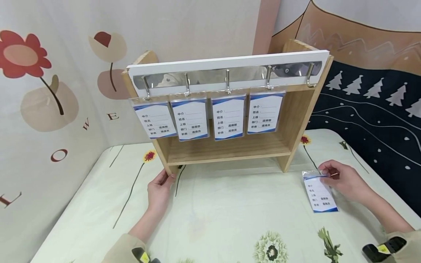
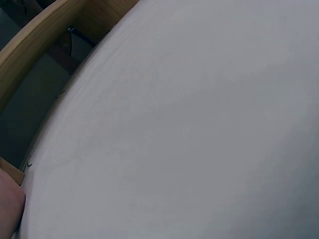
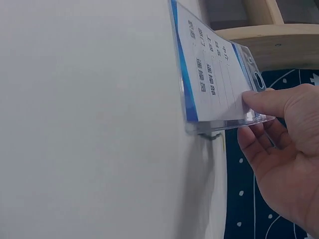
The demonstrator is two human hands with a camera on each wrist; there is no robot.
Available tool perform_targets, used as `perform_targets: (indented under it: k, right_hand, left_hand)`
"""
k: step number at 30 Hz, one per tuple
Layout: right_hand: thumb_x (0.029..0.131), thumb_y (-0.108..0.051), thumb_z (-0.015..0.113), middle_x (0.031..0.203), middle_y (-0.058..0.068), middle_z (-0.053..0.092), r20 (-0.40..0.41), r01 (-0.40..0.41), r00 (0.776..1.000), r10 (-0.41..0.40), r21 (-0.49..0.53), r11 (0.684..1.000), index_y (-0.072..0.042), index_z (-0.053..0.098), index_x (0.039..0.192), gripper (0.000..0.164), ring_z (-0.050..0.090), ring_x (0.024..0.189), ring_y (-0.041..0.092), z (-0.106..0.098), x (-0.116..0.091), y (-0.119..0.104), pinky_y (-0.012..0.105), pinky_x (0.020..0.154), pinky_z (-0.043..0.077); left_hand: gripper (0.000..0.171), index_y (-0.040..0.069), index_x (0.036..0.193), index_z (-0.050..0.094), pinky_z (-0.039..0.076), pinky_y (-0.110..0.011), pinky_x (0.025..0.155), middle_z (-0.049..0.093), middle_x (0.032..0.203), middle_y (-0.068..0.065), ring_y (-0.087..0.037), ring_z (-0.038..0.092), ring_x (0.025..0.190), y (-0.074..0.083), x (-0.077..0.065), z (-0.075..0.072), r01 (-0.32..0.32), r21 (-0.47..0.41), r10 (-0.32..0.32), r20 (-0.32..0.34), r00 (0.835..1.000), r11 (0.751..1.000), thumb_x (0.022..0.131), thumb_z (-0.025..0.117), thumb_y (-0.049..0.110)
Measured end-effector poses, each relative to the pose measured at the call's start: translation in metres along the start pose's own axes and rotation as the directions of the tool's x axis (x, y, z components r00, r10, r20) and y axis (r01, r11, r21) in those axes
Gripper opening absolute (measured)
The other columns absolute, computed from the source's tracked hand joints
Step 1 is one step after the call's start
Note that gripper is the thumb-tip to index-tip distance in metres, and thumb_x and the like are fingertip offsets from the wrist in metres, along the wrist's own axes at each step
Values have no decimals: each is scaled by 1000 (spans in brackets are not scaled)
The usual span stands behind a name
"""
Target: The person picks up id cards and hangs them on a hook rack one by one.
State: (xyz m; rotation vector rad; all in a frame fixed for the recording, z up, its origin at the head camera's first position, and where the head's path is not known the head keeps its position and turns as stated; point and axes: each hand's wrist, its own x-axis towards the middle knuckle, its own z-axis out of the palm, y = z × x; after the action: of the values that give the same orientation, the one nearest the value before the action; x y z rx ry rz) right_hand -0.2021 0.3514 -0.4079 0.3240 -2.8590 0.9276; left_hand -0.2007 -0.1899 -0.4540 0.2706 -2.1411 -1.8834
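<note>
My right hand (image 1: 345, 180) pinches a name badge (image 1: 319, 195) by its upper right edge, to the right of a wooden shelf (image 1: 227, 151). Thumb on the front and fingers behind, the clear plastic sleeve and its slot show in the right wrist view, close over the cloth. At the shelf's lower left corner, my left hand (image 1: 159, 191) grips the foot of the side panel between thumb and fingers. Four similar badges hang in a row from the hooks of a metal strip (image 1: 246, 74) on the shelf's white top board. The rightmost hook (image 1: 310, 75) carries no badge.
A pale flower-print cloth (image 1: 227, 212) covers the surface under the shelf. Behind stand a light printed curtain (image 1: 197, 29) and, to the right, a dark one with white trees (image 1: 368, 109).
</note>
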Motion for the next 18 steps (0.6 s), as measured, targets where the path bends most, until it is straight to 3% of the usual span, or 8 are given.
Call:
perform_targets:
  k: [6, 18]
  right_hand:
    - [87, 10, 72, 100, 12, 63, -35, 39, 999, -39, 8, 999, 5, 64, 114, 29, 54, 83, 9, -1, -1, -5, 9, 71, 48]
    - [87, 15, 70, 101, 15, 64, -106, 108, 989, -101, 59, 992, 6, 63, 112, 27, 53, 84, 5, -2, -1, -14, 7, 71, 48]
  left_hand:
    - [48, -1, 150, 48, 50, -11, 91, 56, 144, -21, -18, 60, 121, -1, 0, 0, -7, -4, 7, 1, 1000, 1000, 103, 58, 4]
    - [48, -1, 150, 48, 50, -11, 91, 56, 144, -22, -17, 60, 121, -1, 1, 0, -9, 1, 9, 0, 1000, 1000, 103, 58, 4]
